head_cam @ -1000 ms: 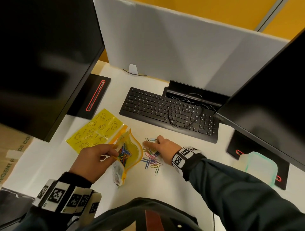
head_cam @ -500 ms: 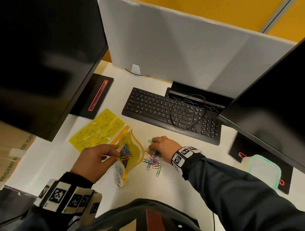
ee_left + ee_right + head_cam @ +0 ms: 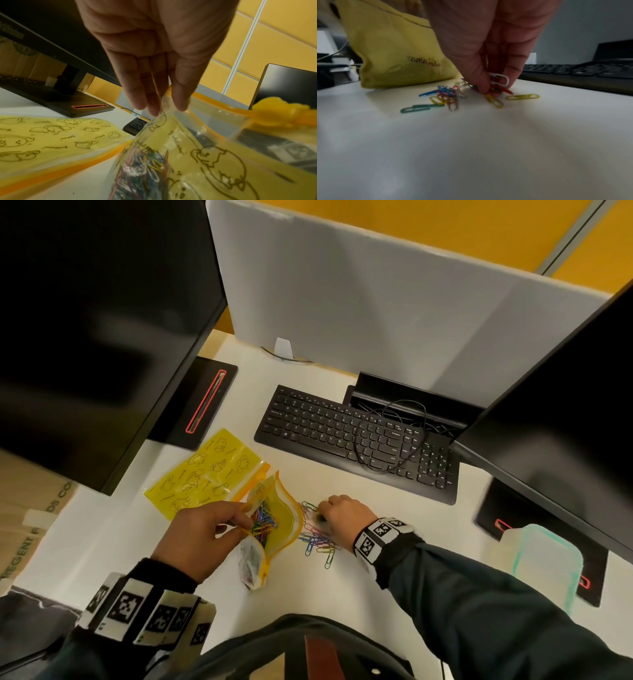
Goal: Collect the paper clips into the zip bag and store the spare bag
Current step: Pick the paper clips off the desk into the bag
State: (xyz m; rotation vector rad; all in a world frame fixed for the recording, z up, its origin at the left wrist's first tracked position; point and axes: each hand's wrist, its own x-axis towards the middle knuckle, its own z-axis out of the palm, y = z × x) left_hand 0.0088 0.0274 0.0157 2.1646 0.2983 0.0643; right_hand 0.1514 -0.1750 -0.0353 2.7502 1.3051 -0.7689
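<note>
White table [image 3: 102,529] under two dark monitors carries everything, and the open zip bag [image 3: 281,518] serves as landmark. Nearest, the left hand [image 3: 198,539] pinches the bag's near lip between thumb and fingers, lifting the mouth so it gapes toward the loose clips; that looks deliberate, giving the other hand a short path in. A colourful bundle of clips [image 3: 263,522] already sits inside the bag, too tangled to count. Just right of the bag, the right hand [image 3: 342,515] presses down with fingertips [image 3: 481,86] closed on a small cluster of clips, a white one [image 3: 500,79] among them, gathering several at once rather than singly. Loose clips [image 3: 320,542] lie around that hand, roughly a dozen, though overlaps prevent an exact count. Just beyond the bag on its left, one spare bag [image 3: 205,474] lies flat and untouched, so storing it is still to come. Farther beyond the bag sits one keyboard [image 3: 342,436]; well to its right stands one pale lidded container [image 3: 544,563].
</note>
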